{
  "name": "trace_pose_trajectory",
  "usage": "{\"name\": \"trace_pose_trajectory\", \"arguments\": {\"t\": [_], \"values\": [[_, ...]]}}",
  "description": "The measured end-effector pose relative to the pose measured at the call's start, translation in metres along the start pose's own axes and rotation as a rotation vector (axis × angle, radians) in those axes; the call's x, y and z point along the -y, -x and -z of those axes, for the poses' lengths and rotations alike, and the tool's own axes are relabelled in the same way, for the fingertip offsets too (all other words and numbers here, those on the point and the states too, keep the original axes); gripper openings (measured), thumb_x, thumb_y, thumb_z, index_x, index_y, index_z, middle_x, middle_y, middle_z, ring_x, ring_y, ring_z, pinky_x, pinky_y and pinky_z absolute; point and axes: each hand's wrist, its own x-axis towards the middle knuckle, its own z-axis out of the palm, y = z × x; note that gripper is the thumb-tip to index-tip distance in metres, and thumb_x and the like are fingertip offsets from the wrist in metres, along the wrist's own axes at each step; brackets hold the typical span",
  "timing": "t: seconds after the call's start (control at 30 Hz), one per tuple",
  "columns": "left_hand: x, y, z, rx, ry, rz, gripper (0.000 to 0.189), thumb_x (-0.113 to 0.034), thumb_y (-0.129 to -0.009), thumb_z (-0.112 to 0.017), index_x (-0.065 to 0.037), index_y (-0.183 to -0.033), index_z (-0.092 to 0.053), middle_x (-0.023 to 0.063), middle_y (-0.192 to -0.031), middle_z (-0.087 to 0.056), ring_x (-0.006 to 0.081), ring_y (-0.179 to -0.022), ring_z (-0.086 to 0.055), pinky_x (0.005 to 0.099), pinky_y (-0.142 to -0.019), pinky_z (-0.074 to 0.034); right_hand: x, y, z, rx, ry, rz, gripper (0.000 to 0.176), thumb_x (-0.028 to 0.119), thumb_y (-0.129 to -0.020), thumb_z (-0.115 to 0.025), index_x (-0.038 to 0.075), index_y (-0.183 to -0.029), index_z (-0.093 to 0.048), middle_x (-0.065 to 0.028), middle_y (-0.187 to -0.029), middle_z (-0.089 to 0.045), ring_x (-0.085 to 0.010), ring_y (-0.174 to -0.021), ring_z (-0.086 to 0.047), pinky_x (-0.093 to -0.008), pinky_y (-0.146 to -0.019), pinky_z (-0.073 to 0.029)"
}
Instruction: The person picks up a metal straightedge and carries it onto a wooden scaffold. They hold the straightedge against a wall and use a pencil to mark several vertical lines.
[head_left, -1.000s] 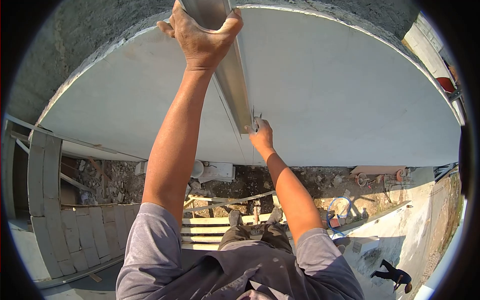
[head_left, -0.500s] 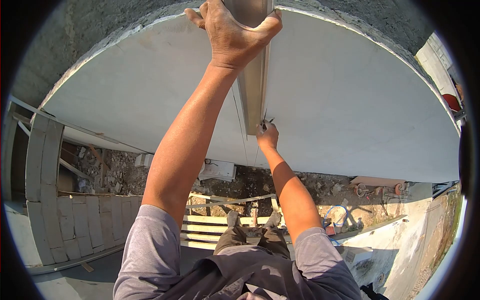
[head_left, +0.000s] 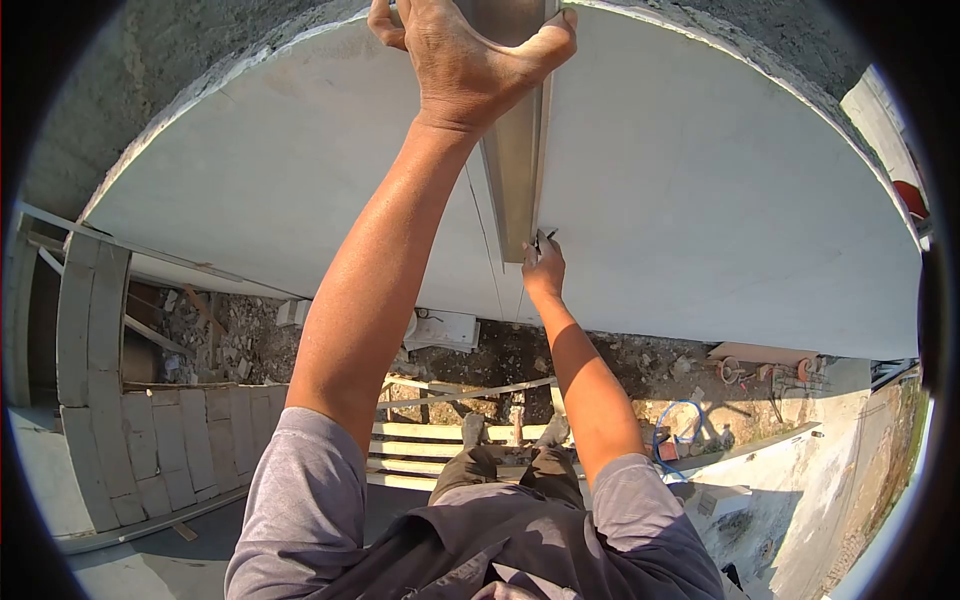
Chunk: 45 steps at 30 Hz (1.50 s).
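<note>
Left arm: stretched up and forward, almost straight, bare from the short sleeve to the wrist
Left hand [head_left: 470,55]: back toward the camera, fingers hooked on one side, thumb spread wide on the other, closed in a firm grip
Right arm: reaching forward and lower than the left, elbow slightly bent
Right hand [head_left: 543,270]: knuckles toward the camera, fingertips pinched together

The person wears a pale grey-lilac T-shirt [head_left: 285,530] whose short sleeves [head_left: 310,450] end above the elbows, leaving the forearms bare. Over the chest lies a darker grey garment [head_left: 520,550], possibly a vest or apron, flecked with pale spots. Olive-brown trousers [head_left: 465,472] and dark shoes [head_left: 470,432] show below. The left hand [head_left: 465,65] and the right hand [head_left: 545,272] are bare.
</note>
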Motion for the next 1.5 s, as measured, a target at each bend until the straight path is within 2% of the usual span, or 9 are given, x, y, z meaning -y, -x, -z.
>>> {"name": "trace_pose_trajectory", "arguments": {"t": [0.37,0.57,0.67,0.7,0.8,0.9,1.1,1.4,1.5], "values": [[0.009,-0.003,-0.002,0.023,0.154,-0.017,0.078,-0.039,-0.066,-0.085,0.001,-0.123,-0.050,0.0193,-0.107,-0.057,0.0340,-0.100,-0.057,0.0481,-0.089,-0.045,-0.002,-0.001,0.003,-0.008,0.006,0.040,0.035,0.018,-0.093,-0.063,0.001,-0.124,-0.063,-0.0216,-0.108,-0.065,-0.0379,-0.100,-0.064,-0.0443,-0.086,-0.052],[0.005,0.002,-0.001,-0.090,-0.332,-0.124,0.085,-0.045,-0.062,-0.085,-0.001,-0.125,-0.051,0.0184,-0.104,-0.058,0.0323,-0.097,-0.056,0.0468,-0.086,-0.042,-0.004,-0.001,-0.002,-0.002,-0.019,0.068,0.036,0.018,-0.092,-0.063,0.000,-0.124,-0.062,-0.0218,-0.107,-0.064,-0.0373,-0.099,-0.064,-0.0442,-0.086,-0.051],[0.004,-0.004,-0.001,-0.035,0.063,0.013,0.086,-0.046,-0.061,-0.085,0.000,-0.126,-0.051,0.0197,-0.107,-0.057,0.0337,-0.101,-0.054,0.0477,-0.090,-0.040,0.004,0.001,0.001,0.020,-0.016,0.058,0.037,0.018,-0.092,-0.062,-0.002,-0.123,-0.061,-0.0242,-0.109,-0.063,-0.0415,-0.099,-0.063,-0.0460,-0.086,-0.051],[0.001,-0.002,0.001,-0.056,-0.119,-0.047,0.087,-0.044,-0.061,-0.086,0.001,-0.127,-0.051,0.0210,-0.108,-0.057,0.0347,-0.102,-0.055,0.0479,-0.089,-0.042,0.005,0.001,0.002,0.019,0.003,0.063,0.037,0.018,-0.092,-0.062,-0.003,-0.123,-0.061,-0.0244,-0.109,-0.063,-0.0415,-0.099,-0.063,-0.0459,-0.086,-0.051],[0.004,-0.006,0.002,-0.014,0.037,-0.056,0.086,-0.043,-0.061,-0.086,0.002,-0.126,-0.050,0.0206,-0.109,-0.058,0.0342,-0.104,-0.056,0.0478,-0.089,-0.044,0.006,0.001,0.003,0.007,0.009,0.072,0.037,0.017,-0.093,-0.062,-0.003,-0.124,-0.060,-0.0247,-0.110,-0.062,-0.0415,-0.099,-0.062,-0.0457,-0.086,-0.051],[0.008,-0.001,-0.004,-0.128,-0.087,-0.144,0.086,-0.043,-0.062,-0.085,0.003,-0.125,-0.050,0.0204,-0.110,-0.057,0.0333,-0.104,-0.056,0.0471,-0.088,-0.046,0.006,0.003,0.000,-0.007,-0.003,0.067,0.037,0.017,-0.093,-0.061,-0.003,-0.124,-0.060,-0.0248,-0.110,-0.062,-0.0415,-0.099,-0.062,-0.0458,-0.085,-0.052],[0.013,-0.006,-0.003,-0.015,0.110,-0.051,0.086,-0.043,-0.062,-0.085,0.003,-0.125,-0.049,0.0200,-0.109,-0.056,0.0324,-0.102,-0.056,0.0466,-0.088,-0.045,0.007,0.004,0.002,-0.002,-0.006,0.022,0.037,0.017,-0.095,-0.060,-0.003,-0.126,-0.060,-0.0226,-0.108,-0.063,-0.0399,-0.099,-0.062,-0.0445,-0.085,-0.051],[0.007,-0.006,0.000,-0.080,-0.129,-0.139,0.070,-0.041,-0.063,-0.084,-0.001,-0.113,-0.055,0.0147,-0.095,-0.062,0.0277,-0.085,-0.062,0.0425,-0.075,-0.049,0.002,0.004,0.003,-0.030,0.007,0.067,0.035,0.016,-0.093,-0.061,-0.001,-0.124,-0.061,-0.0233,-0.106,-0.063,-0.0400,-0.096,-0.063,-0.0449,-0.084,-0.052],[0.006,-0.009,-0.003,-0.003,0.192,-0.092,0.064,-0.037,-0.065,-0.084,-0.002,-0.111,-0.057,0.0126,-0.092,-0.065,0.0256,-0.083,-0.064,0.0403,-0.076,-0.052,0.005,0.002,0.005,-0.013,0.012,0.054,0.035,0.017,-0.093,-0.062,-0.001,-0.124,-0.062,-0.0224,-0.107,-0.063,-0.0395,-0.096,-0.063,-0.0447,-0.084,-0.052]]}}
